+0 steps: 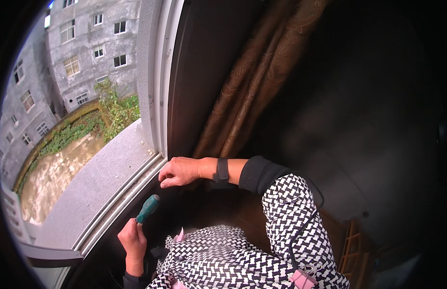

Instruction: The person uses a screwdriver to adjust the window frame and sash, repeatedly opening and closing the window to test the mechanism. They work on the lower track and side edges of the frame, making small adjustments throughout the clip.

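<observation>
My left hand (133, 239) is closed around the lower end of a screwdriver whose green handle (148, 208) sticks up out of the fist, grey butt end uppermost. The screwdriver's blade is hidden. Close to the inner corner of the window frame (159, 158), my right hand (181, 171) has its fingers curled. Its back and thumb side show, but whatever lies inside the fingers, if anything, is out of sight. The sliding track (118, 202) of the window sill runs between the two hands and the outside.
Beyond the sill lies a pale outer ledge (96, 185), with grey buildings (89, 43) and greenery further off. Brown patterned curtains (255, 79) hang beside the window. A wooden rack (351, 245) stands at lower right. A dark cable (300, 231) runs along my right sleeve.
</observation>
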`<state>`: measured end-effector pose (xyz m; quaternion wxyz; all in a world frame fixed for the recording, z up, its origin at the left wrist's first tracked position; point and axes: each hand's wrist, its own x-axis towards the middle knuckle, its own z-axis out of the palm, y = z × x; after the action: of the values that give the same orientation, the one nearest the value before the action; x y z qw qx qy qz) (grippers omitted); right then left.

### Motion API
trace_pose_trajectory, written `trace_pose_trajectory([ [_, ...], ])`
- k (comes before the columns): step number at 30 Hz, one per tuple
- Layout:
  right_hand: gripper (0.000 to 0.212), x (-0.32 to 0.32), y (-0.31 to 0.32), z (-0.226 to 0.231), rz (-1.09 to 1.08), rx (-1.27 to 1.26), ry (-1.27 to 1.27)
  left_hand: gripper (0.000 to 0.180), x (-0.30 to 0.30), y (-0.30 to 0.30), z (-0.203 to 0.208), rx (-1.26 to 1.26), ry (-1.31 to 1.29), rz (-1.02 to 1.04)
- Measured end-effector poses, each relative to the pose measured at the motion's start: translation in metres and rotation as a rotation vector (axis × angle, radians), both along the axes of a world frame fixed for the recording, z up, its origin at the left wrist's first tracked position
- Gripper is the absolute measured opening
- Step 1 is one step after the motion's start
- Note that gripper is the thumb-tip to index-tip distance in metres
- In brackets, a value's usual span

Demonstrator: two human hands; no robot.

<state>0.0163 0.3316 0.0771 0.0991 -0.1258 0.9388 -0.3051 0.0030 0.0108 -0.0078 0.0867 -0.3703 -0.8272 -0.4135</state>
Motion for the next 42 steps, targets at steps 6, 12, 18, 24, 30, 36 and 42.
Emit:
trace_pose_trajectory([
  [6,0.072,0.032,-0.036,-0.031,0.168,-0.181,-0.092,0.014,0.024,-0.007,-0.009,0.054,-0.136,-0.005],
  [12,0.066,0.024,-0.083,-0.018,0.272,-0.674,0.055,0.016,0.027,0.026,0.013,0.186,-0.137,-0.099],
  [18,0.029,0.051,-0.066,0.018,0.166,-0.398,0.347,0.041,0.011,0.02,0.027,0.007,0.136,0.045],
  [24,0.015,0.029,-0.034,0.016,-0.118,-0.122,0.61,0.028,-0.06,-0.051,0.015,-0.04,0.293,0.533],
  [30,0.009,-0.001,-0.03,-0.015,-0.22,0.078,0.614,0.014,-0.087,-0.093,-0.015,-0.103,0.236,0.619],
  [36,0.014,0.018,-0.062,-0.005,-0.077,-0.093,0.538,0.015,-0.09,-0.075,-0.03,-0.166,0.258,0.696],
  [42,0.013,0.005,-0.045,0.005,-0.331,0.037,0.463,0.015,-0.088,-0.074,-0.027,-0.187,0.29,0.723],
])
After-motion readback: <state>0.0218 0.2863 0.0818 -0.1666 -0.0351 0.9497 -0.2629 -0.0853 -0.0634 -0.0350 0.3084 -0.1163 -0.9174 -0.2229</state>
